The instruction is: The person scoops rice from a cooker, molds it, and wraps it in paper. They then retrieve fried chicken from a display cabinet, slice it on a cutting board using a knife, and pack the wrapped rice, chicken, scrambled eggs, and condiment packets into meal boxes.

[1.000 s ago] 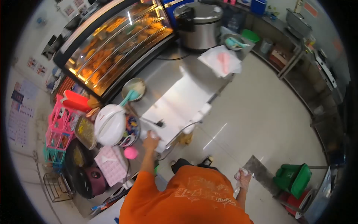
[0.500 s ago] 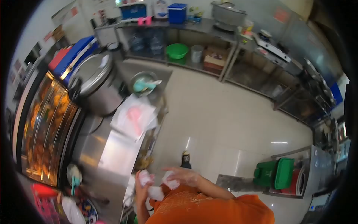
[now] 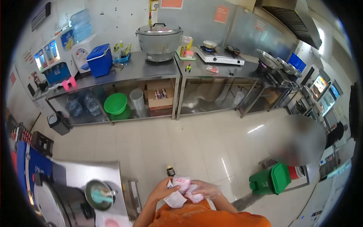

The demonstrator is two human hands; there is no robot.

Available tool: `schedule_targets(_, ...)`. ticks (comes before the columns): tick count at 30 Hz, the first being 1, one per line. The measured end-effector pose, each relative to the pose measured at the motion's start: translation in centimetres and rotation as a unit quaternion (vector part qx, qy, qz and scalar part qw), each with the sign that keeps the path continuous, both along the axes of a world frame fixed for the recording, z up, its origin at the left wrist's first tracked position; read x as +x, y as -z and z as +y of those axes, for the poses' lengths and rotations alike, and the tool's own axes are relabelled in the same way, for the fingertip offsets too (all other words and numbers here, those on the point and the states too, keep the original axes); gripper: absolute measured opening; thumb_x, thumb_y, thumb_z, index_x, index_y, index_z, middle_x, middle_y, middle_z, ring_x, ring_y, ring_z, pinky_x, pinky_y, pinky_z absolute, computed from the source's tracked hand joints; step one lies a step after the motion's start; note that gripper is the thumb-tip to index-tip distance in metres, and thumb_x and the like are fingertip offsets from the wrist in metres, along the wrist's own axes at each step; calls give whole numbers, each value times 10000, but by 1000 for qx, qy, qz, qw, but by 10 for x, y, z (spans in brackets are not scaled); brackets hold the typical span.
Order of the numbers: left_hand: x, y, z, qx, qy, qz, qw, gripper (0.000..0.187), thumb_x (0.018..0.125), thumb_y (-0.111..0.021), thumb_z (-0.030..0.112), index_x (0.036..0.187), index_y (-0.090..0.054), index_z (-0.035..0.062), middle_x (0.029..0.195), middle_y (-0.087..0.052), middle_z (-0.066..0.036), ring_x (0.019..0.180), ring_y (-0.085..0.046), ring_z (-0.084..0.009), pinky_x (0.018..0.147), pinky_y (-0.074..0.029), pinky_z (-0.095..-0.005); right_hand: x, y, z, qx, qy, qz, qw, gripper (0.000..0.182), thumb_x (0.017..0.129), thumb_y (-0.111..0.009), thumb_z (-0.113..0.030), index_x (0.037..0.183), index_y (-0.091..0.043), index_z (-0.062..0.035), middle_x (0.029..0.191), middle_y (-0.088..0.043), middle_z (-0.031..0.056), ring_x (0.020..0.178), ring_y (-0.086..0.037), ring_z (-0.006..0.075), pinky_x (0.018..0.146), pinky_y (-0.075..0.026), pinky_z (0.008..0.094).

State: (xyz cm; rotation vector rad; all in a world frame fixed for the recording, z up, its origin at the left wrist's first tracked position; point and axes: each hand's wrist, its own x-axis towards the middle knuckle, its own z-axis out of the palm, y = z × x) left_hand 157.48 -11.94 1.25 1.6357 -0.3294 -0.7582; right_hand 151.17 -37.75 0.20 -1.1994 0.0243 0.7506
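Close to my orange shirt, my left hand [image 3: 161,190] is closed around a paper-wrapped bundle [image 3: 182,184] that is white with pink print. A white printed paper slip [image 3: 175,199] hangs from the same hand. My right hand [image 3: 208,189], which seems to wear a clear plastic glove, grips a second white-and-pink wrapped bundle [image 3: 194,195]. The two bundles sit side by side and appear to touch. What lies inside the wrapping is hidden.
At lower left, a steel counter [image 3: 89,169] holds a bowl [image 3: 99,195] and a large cooker [image 3: 56,204]. Shelved steel tables with a large pot [image 3: 159,43] and a stove [image 3: 219,56] line the far wall. A green bin [image 3: 264,179] stands right, near a blurred shape [image 3: 297,140].
My view has swung right and up, away from the food display. My hands have come together, bringing the two bundles side by side, and the slip now shows its printed face.
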Motion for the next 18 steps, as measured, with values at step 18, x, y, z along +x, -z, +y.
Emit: schedule_targets(18, 435, 112, 282, -209, -648, 17, 733, 370, 909, -729, 301, 1159, -672, 34, 1026, -705, -58, 880, -660, -156, 754, -540, -324, 679, -2, 427, -63, -345, -352, 868, 352, 949, -696, -309, 1186, -604, -65, 1091, -662, 72, 939, -639, 172, 766, -567, 342)
